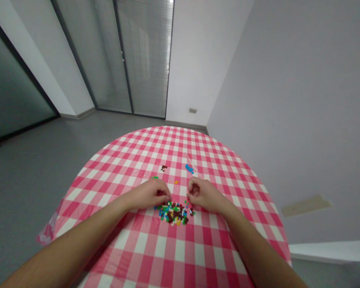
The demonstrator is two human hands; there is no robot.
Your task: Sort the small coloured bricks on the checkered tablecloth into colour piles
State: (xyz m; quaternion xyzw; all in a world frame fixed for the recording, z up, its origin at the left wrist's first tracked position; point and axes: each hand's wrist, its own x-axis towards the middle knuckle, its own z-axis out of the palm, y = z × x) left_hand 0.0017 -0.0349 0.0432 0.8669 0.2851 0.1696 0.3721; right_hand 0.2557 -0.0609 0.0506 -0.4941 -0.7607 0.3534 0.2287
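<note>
Your left hand point(151, 193) and right hand point(202, 195) curl half-closed beside the small bricks point(172, 214) on the gingham tablecloth point(143, 244); whether either holds a brick can't be told.

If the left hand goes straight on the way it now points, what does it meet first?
Probably the heap of small coloured bricks, just ahead of the left hand; its fingers curl down toward the heap's upper edge. Depth is unclear, so they may already touch it.
</note>
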